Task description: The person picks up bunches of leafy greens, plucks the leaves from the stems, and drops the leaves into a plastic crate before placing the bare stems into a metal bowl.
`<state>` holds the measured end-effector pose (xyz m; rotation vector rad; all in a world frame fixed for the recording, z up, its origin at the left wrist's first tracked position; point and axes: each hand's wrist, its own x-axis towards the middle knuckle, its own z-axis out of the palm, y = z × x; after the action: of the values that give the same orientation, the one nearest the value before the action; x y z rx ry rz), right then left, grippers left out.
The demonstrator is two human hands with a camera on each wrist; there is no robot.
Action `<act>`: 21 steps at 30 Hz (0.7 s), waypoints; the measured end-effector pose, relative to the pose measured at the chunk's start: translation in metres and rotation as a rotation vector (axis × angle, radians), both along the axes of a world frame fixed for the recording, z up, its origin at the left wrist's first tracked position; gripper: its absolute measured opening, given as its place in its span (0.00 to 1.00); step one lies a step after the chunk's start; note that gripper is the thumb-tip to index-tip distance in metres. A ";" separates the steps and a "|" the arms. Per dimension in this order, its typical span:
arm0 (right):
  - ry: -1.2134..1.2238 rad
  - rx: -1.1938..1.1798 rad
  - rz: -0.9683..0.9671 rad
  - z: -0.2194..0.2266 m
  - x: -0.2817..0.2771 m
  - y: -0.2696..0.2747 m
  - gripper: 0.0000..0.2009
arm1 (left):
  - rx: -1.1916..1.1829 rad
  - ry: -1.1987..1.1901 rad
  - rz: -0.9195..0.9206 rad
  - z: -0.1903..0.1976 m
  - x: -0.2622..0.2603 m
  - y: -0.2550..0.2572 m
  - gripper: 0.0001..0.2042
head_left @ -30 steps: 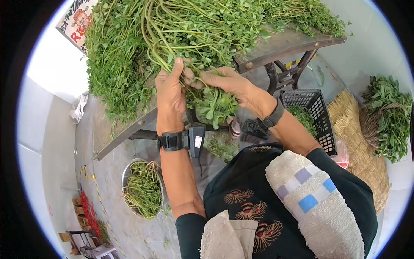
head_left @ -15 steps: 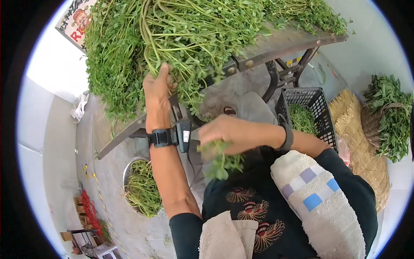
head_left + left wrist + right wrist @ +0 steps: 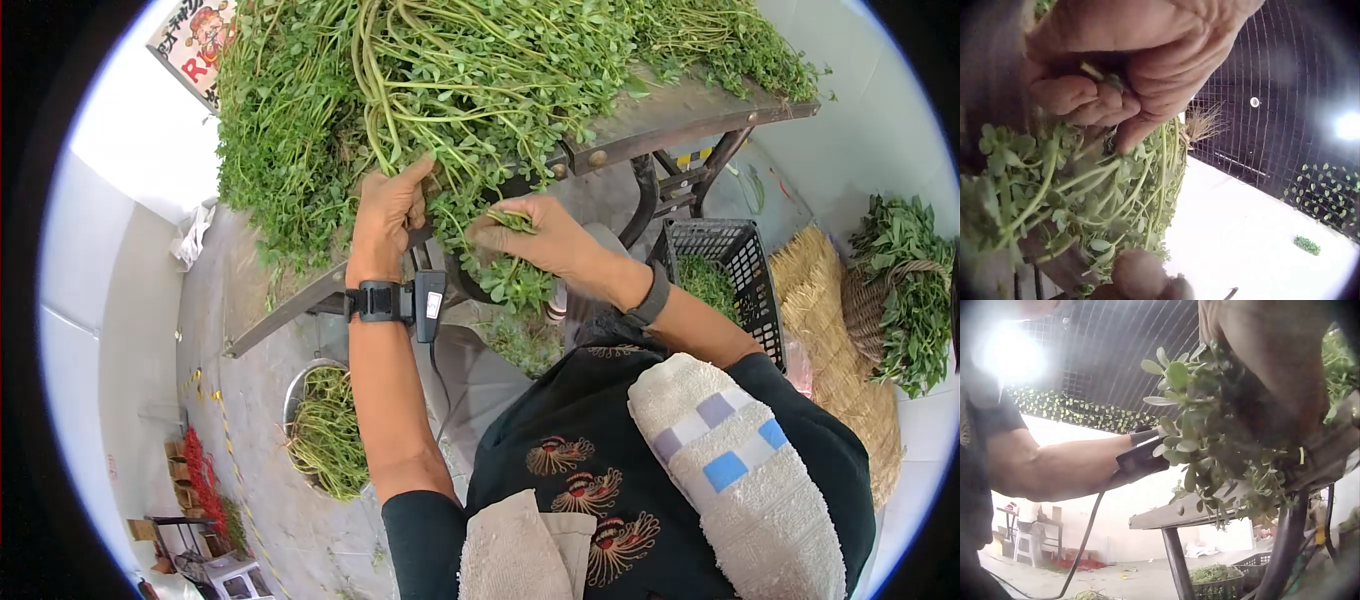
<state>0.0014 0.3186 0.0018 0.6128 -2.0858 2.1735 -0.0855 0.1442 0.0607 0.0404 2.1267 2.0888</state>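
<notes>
A large heap of leafy green stems covers the table. At its near edge the left hand has its fingers curled round green stems, with the thumb extended; a short stem end shows inside its fingers in the left wrist view. Just to its right, the right hand grips a small bunch of leafy sprigs, whose leaves hang below the fingers. In the right wrist view these leaves hang beside the blurred right hand.
The table's metal edge runs just beyond the hands. On the floor stand a basin of stems at the left and a black crate with greens at the right. A straw mat and a wicker basket lie farther right.
From in front of the body, the right hand has moved up to the table edge beside the left hand, with sprigs in its grip. The left hand remains at the heap's edge.
</notes>
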 end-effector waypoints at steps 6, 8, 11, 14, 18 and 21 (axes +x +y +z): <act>0.329 0.630 -0.387 0.019 -0.025 -0.028 0.13 | -0.221 0.025 -0.045 0.014 0.004 -0.003 0.09; 0.336 0.952 -0.482 0.018 -0.041 -0.038 0.14 | -0.359 0.064 -0.064 0.015 -0.009 -0.009 0.09; 0.337 0.939 -0.506 0.004 -0.048 -0.040 0.14 | -0.309 0.173 -0.065 0.020 -0.008 -0.020 0.10; 0.339 0.607 -0.279 -0.001 -0.046 -0.019 0.13 | -0.267 0.112 -0.035 0.020 0.003 -0.028 0.11; -0.115 0.040 -0.031 0.005 -0.023 0.005 0.11 | -0.116 0.089 -0.052 0.013 0.006 -0.024 0.13; -0.391 -0.352 0.107 0.016 -0.007 0.018 0.15 | 0.030 0.040 -0.066 0.002 0.018 -0.015 0.11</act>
<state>-0.0056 0.3370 0.0175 0.2874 -1.7712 2.8222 -0.0673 0.1288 0.0626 0.1554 2.0863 2.0995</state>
